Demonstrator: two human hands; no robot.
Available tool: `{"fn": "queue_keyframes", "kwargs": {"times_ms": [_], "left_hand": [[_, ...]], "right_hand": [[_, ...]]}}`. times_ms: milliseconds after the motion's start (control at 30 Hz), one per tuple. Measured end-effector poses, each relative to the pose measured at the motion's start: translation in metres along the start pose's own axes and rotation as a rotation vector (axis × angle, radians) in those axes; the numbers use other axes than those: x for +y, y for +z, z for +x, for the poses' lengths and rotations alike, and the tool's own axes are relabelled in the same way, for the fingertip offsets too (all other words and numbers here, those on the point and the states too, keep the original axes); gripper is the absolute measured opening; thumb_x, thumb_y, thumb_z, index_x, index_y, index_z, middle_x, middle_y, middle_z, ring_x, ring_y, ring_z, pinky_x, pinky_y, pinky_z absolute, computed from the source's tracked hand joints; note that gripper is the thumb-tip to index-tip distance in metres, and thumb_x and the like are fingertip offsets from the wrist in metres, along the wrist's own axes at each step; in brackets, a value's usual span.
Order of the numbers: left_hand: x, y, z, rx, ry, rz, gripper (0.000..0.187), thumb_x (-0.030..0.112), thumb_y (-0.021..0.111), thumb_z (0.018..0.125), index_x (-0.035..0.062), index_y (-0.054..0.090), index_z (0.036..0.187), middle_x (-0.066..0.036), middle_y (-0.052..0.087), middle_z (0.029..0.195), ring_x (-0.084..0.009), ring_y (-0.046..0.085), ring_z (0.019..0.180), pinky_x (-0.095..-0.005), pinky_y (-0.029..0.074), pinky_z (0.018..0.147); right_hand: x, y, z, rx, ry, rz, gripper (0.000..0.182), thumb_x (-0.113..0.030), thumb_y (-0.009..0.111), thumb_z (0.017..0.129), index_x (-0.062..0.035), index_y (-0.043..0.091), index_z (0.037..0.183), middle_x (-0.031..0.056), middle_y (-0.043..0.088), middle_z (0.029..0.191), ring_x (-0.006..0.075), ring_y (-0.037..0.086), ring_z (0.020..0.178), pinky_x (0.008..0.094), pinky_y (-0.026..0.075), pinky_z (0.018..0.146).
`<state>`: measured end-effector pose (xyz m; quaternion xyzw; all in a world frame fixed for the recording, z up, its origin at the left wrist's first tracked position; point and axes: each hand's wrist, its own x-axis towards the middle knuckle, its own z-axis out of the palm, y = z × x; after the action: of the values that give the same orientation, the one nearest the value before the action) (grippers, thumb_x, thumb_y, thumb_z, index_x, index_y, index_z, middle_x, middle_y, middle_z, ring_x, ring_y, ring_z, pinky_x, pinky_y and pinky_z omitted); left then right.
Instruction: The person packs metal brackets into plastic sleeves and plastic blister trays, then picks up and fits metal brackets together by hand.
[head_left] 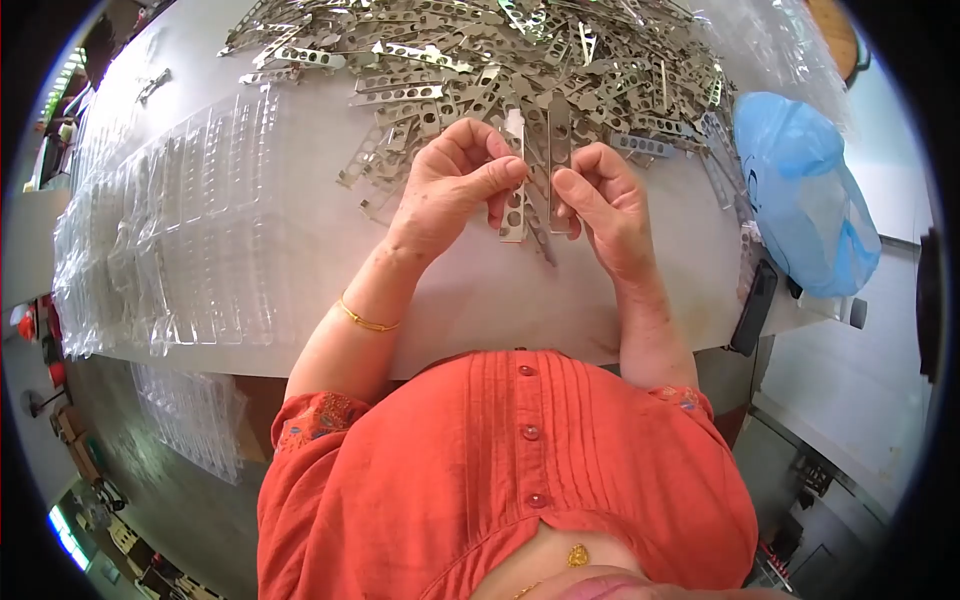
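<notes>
My left hand (458, 185) pinches a flat metal strip with round holes (514, 218) between thumb and fingers, at the front of the pile. Close beside it on the right, my right hand (605, 205) grips a second metal strip (559, 135), held upright in the view. The two strips are nearly parallel, with a narrow gap between them. Another thin metal piece (543, 240) shows behind and between them. Beyond both hands lies a large heap of similar perforated metal strips (450, 85) on the pale table (480, 310).
Stacked clear plastic trays (180, 230) stand at the left. A blue plastic bag (800, 190) and a dark phone-like object (753, 308) are at the right. Clear plastic sheeting (780, 45) lies at the back right. A single metal piece (153, 86) lies at the back left.
</notes>
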<state>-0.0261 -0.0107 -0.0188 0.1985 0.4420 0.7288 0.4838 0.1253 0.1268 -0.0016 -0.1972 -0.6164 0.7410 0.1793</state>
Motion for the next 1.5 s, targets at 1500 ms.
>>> {"fn": "queue_keyframes", "kwargs": {"times_ms": [1500], "left_hand": [[-0.0040, -0.0002, -0.0011, -0.213, -0.051, -0.190, 0.021, 0.011, 0.068, 0.094, -0.0024, 0.069, 0.111, -0.006, 0.069, 0.085, -0.0113, 0.064, 0.064, -0.0266, 0.058, 0.055]], "right_hand": [[0.0024, 0.0023, -0.0026, -0.233, 0.033, -0.086, 0.016, -0.018, 0.059, 0.102, -0.0037, 0.064, 0.109, -0.0003, 0.063, 0.073, 0.0062, 0.059, 0.059, 0.0207, 0.043, 0.047]]}}
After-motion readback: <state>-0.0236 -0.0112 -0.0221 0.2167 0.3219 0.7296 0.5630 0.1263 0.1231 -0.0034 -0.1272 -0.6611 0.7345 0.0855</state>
